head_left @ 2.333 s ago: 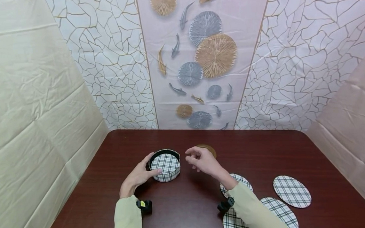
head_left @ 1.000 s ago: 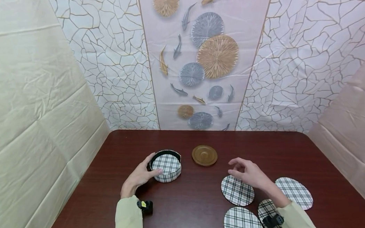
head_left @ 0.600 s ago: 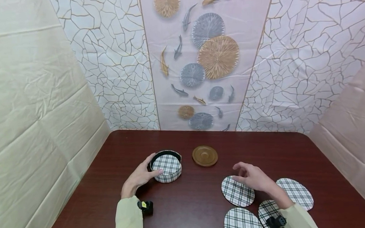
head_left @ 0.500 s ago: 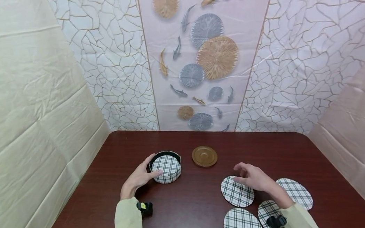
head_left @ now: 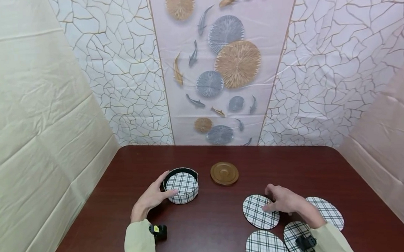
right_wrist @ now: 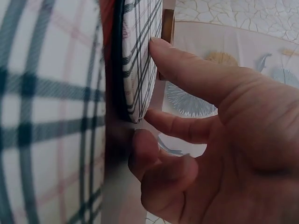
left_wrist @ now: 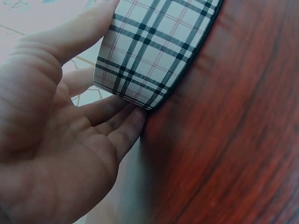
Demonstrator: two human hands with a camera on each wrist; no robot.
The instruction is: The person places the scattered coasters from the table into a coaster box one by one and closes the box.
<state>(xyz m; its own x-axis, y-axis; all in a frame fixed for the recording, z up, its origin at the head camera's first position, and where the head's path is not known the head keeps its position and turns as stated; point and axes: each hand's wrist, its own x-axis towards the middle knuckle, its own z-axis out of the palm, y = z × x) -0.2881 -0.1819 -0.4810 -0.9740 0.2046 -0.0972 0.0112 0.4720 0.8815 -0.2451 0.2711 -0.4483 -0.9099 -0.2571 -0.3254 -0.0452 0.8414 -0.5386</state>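
Note:
On the left of the table, my left hand [head_left: 152, 196] grips a round plaid coaster holder [left_wrist: 149, 51]. Its thumb lies at the near rim and the fingers reach round the far side. Inside the black-lined wall lies a white-and-black plaid coaster [head_left: 182, 182]. To the right, my right hand [head_left: 284, 200] pinches the right edge of another round plaid coaster [head_left: 256, 211] lying on the table. In the right wrist view, that hand's thumb [right_wrist: 163, 51] presses on the coaster's top face while the index fingertip meets its edge.
A brown round disc [head_left: 224, 173] with a raised centre sits behind, between the hands. More plaid coasters lie nearby: one at the front [head_left: 266, 247], one partly under the right wrist [head_left: 293, 236], one at far right [head_left: 327, 211]. Patterned fabric hangs behind the dark red table [head_left: 195, 238].
My right hand has moved from near the brown disc rightward, then down onto the coaster's edge, its thumb settling on top. My left hand stays at the holder.

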